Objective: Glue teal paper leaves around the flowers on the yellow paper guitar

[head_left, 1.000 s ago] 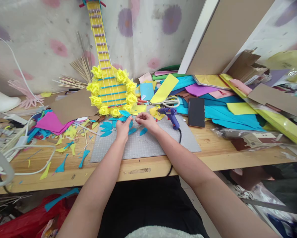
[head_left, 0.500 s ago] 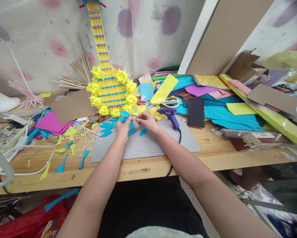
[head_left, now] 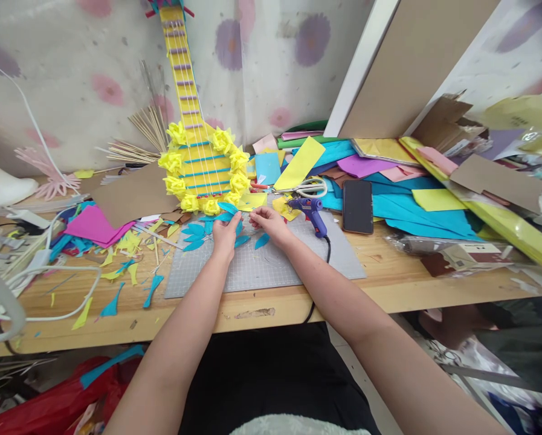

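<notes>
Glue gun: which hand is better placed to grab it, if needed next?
Right, probably: the right hand is nearer the glue gun, while the left hand is farther off, pinching a blue petal. Can't tell whether the right holds anything small.

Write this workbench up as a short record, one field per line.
Left hand: apparently pinching a blue leaf-shaped piece
Right hand: close beside the left; hold unclear
Surface: gridded mat on wooden table
On mat: more blue leaves
Tools: glue gun; scissors behind it
Right of glue gun: phone, screen dark
Behind hands: yellow guitar-shaped craft, yellow flowers around its body
</notes>
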`<action>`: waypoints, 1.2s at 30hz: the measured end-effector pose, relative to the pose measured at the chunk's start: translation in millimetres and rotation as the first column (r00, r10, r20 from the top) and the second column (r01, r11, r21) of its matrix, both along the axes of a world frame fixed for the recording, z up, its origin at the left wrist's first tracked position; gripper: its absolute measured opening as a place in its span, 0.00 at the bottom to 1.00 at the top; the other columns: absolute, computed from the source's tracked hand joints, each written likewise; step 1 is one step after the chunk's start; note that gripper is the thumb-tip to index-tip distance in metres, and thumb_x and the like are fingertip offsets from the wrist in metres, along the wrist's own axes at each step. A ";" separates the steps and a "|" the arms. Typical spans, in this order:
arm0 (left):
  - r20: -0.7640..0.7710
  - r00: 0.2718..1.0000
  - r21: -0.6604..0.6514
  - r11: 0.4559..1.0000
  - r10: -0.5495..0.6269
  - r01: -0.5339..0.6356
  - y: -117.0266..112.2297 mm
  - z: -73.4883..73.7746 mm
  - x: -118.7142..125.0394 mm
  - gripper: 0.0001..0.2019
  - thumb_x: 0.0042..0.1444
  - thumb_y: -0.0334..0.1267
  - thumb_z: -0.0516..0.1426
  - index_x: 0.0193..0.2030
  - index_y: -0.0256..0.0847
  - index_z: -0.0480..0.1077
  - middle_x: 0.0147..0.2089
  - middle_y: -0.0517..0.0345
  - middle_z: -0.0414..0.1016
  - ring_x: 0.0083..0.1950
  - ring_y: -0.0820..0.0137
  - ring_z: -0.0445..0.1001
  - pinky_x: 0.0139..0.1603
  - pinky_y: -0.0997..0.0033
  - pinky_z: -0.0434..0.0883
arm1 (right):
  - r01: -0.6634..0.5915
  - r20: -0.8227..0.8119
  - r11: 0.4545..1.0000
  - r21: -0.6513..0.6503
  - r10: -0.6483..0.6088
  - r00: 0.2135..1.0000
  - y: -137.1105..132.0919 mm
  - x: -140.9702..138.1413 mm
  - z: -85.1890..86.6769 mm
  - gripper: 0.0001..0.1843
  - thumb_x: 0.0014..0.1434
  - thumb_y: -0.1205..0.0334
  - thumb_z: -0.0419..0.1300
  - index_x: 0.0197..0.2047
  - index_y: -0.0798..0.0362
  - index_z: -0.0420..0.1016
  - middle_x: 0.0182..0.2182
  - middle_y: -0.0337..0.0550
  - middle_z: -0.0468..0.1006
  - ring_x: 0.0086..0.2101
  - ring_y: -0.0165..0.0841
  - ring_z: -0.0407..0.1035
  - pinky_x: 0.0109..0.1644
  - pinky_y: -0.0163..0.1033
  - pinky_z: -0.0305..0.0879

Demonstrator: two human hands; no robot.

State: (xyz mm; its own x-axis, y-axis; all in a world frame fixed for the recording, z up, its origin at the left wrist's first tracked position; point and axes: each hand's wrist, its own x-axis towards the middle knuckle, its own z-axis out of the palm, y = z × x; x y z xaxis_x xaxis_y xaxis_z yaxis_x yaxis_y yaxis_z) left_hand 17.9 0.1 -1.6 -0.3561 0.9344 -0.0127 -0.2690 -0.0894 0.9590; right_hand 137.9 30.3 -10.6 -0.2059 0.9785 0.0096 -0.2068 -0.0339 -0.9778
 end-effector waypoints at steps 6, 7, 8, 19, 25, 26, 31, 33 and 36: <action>0.143 0.990 -0.038 0.999 -0.008 0.013 1.9 2.3 -0.7 0.19 0.36 0.49 0.66 0.30 0.39 0.69 0.30 0.58 0.72 0.35 0.69 0.74 0.30 0.73 0.69 | 0.010 -0.017 1.000 0.016 -0.010 1.000 -1.3 2.4 2.8 0.20 0.38 0.47 0.68 0.25 0.53 0.68 0.20 0.34 0.71 0.23 0.24 0.63 0.30 0.34 0.60; 0.166 0.986 -0.024 1.000 -0.001 0.005 3.7 1.9 -3.1 0.19 0.38 0.50 0.65 0.31 0.39 0.68 0.31 0.58 0.72 0.35 0.70 0.74 0.30 0.74 0.69 | 0.012 -0.024 1.000 0.013 -0.011 1.000 -1.4 3.4 3.6 0.21 0.38 0.46 0.68 0.25 0.53 0.67 0.21 0.34 0.71 0.23 0.24 0.63 0.30 0.34 0.60; 0.181 0.983 -0.004 1.000 0.017 -0.017 5.7 1.6 -6.5 0.19 0.40 0.51 0.64 0.32 0.40 0.68 0.32 0.58 0.72 0.34 0.70 0.73 0.29 0.74 0.69 | 0.013 -0.032 1.000 0.008 -0.013 0.999 -1.3 4.6 4.3 0.21 0.37 0.46 0.68 0.25 0.53 0.67 0.21 0.34 0.71 0.23 0.24 0.62 0.29 0.34 0.59; 0.098 0.916 0.145 0.905 0.389 -0.399 16.5 16.1 -60.7 0.11 0.42 0.38 0.64 0.32 0.39 0.68 0.31 0.60 0.71 0.31 0.76 0.72 0.33 0.76 0.71 | -0.075 -0.083 0.995 -0.063 0.069 0.994 0.1 20.5 9.6 0.25 0.36 0.43 0.69 0.24 0.53 0.64 0.17 0.30 0.65 0.18 0.21 0.55 0.23 0.32 0.49; 0.017 0.977 0.063 0.975 0.211 -0.212 14.7 30.2 -53.6 0.14 0.42 0.45 0.65 0.30 0.37 0.70 0.29 0.59 0.71 0.31 0.73 0.73 0.33 0.72 0.72 | -0.071 -0.067 0.993 -0.090 0.065 0.996 0.3 20.5 9.6 0.26 0.35 0.43 0.69 0.24 0.52 0.64 0.17 0.30 0.64 0.18 0.21 0.55 0.22 0.32 0.48; 0.012 0.990 0.037 0.989 0.141 -0.141 13.4 32.1 -51.8 0.15 0.42 0.46 0.65 0.29 0.37 0.70 0.29 0.58 0.71 0.31 0.73 0.73 0.33 0.71 0.72 | -0.067 -0.063 0.995 -0.081 0.062 0.996 0.5 20.4 9.1 0.26 0.35 0.42 0.69 0.24 0.52 0.64 0.17 0.30 0.64 0.18 0.21 0.55 0.22 0.32 0.48; -0.101 0.966 -0.079 0.970 -0.239 0.232 2.7 34.4 -42.8 0.21 0.33 0.40 0.69 0.36 0.38 0.73 0.33 0.58 0.73 0.33 0.73 0.72 0.37 0.70 0.72 | -0.035 -0.034 0.999 -0.031 0.034 0.999 1.9 19.6 5.4 0.26 0.36 0.41 0.68 0.23 0.52 0.63 0.17 0.30 0.64 0.18 0.21 0.55 0.22 0.32 0.50; -0.184 0.946 -0.096 0.963 -0.267 0.253 0.1 32.2 -38.7 0.26 0.28 0.35 0.70 0.39 0.39 0.73 0.33 0.58 0.73 0.32 0.74 0.71 0.35 0.72 0.70 | -0.021 -0.030 1.000 -0.017 0.021 0.999 2.5 18.8 3.9 0.26 0.36 0.40 0.68 0.23 0.52 0.63 0.16 0.30 0.64 0.18 0.21 0.55 0.22 0.32 0.50; -0.240 0.935 -0.105 0.964 -0.261 0.243 -0.3 28.0 -31.9 0.27 0.27 0.31 0.70 0.40 0.38 0.73 0.29 0.60 0.72 0.29 0.74 0.70 0.34 0.72 0.69 | -0.011 -0.015 1.000 -0.006 0.011 1.000 2.8 17.5 3.1 0.27 0.37 0.39 0.67 0.23 0.52 0.62 0.16 0.30 0.64 0.17 0.21 0.54 0.22 0.32 0.50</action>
